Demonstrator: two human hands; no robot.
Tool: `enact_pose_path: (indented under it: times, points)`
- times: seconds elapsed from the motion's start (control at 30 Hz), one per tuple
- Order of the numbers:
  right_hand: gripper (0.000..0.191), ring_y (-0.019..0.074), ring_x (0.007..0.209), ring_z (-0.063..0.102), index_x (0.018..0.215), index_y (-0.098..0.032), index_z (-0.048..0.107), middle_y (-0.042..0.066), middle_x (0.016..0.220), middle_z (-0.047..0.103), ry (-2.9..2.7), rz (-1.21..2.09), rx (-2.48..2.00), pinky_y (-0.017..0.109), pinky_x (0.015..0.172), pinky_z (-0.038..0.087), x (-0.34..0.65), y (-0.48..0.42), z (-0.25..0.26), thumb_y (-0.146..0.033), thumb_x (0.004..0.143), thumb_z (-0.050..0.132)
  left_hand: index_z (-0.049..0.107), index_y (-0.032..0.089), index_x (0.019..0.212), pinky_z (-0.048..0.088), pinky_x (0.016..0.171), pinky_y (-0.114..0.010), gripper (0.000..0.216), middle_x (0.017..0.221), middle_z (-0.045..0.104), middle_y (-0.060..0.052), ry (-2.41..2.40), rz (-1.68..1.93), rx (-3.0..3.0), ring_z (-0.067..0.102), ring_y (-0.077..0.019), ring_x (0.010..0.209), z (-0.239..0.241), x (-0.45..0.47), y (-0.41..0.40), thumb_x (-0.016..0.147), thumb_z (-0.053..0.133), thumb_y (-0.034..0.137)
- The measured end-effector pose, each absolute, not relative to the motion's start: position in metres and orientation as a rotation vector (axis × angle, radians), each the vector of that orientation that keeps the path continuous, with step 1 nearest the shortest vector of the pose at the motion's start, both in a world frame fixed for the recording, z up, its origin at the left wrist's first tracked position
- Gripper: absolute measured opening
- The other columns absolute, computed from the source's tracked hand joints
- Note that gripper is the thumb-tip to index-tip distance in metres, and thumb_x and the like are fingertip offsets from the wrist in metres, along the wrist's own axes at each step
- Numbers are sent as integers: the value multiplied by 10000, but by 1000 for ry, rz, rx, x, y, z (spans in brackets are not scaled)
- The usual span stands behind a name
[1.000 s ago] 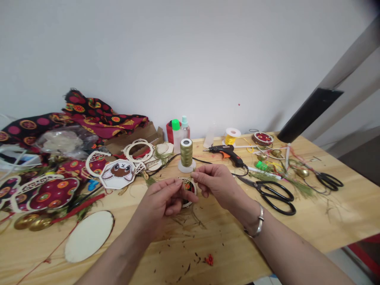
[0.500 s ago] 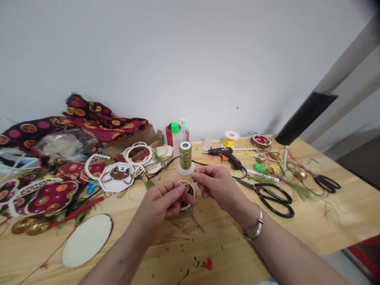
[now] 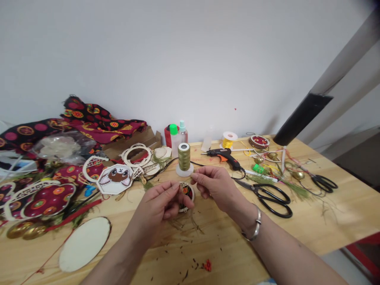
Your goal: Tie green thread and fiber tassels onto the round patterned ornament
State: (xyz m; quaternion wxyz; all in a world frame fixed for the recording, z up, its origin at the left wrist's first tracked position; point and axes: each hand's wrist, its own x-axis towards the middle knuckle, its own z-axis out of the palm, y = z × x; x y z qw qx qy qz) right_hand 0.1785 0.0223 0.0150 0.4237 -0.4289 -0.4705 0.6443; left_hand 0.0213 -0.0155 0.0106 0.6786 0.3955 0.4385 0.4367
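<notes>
From the left, we see the left hand, its grip pinched closed; its content we cannot make out. The olive thread spool stands upright, long axis vertical. The round ornament, partly hidden by left fingers, is on the table. The right hand also pinches closed, content unclear.

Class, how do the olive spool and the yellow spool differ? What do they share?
Colour: the olive spool is dull green, while the yellow spool is bright yellow.
Shape: the olive spool looks tall and narrow; the yellow spool squat, with a wide white top.
Place: the olive spool stands nearer the right hand, the yellow spool nearer the wall.
Both stand upright on the table.
</notes>
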Motion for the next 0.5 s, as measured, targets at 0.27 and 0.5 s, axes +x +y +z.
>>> enact_pose_path:
  times: [0.27, 0.5]
  points:
    - [227, 23, 331, 373, 615, -131, 576, -62, 413, 488, -1105, 1633, -1041, 158, 344, 264, 179, 22, 13, -330, 691, 655, 560, 130, 757, 146, 416, -179, 226, 676, 681, -47, 1064, 988, 984, 275, -9, 397, 5, 21, -16, 840, 531, 337]
    - [244, 22, 320, 360, 637, -127, 571, -59, 387, 483, -1041, 1719, -958, 151, 340, 236, 180, 23, 13, -349, 714, 636, 547, 134, 759, 234, 441, -172, 232, 582, 673, -37, 1185, 933, 1060, 343, -47, 433, 11, 25, -17, 817, 544, 358]
